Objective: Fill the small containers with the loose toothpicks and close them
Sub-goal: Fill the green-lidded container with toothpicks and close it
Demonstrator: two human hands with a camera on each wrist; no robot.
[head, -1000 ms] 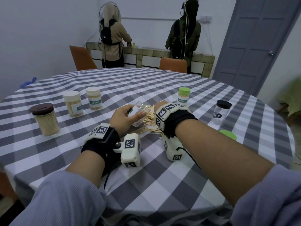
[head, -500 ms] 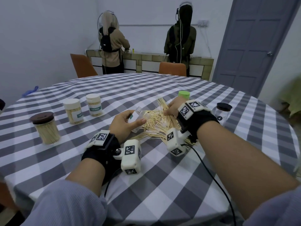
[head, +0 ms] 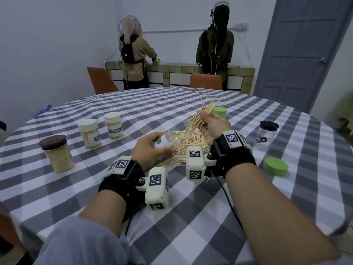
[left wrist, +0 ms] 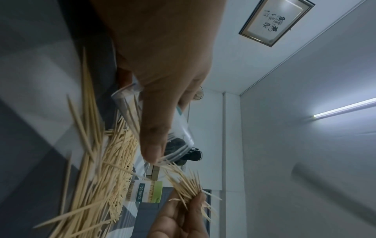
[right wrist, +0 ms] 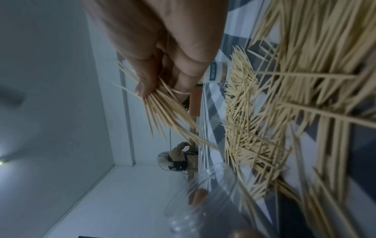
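My left hand (head: 152, 148) grips a small clear container (head: 169, 140) tipped on its side, its open mouth facing the pile of loose toothpicks (head: 189, 142) on the checked tablecloth. The same container (left wrist: 154, 122) shows under my left thumb in the left wrist view, and its clear mouth (right wrist: 205, 190) shows in the right wrist view. My right hand (head: 212, 127) is raised above the pile and pinches a bundle of toothpicks (head: 204, 113) that fans up and away. That bundle (right wrist: 164, 109) shows between thumb and fingers.
A loose green lid (head: 276, 166) lies at the right, near a clear jar with a black lid (head: 266, 134). A green-capped container (head: 219, 111) stands behind the pile. Three filled, lidded containers (head: 89, 133) stand at the left. Two people stand at a far counter.
My right hand has lifted off the pile with a bundle of toothpicks pinched in it. The left hand keeps holding the tipped container in about the same place.
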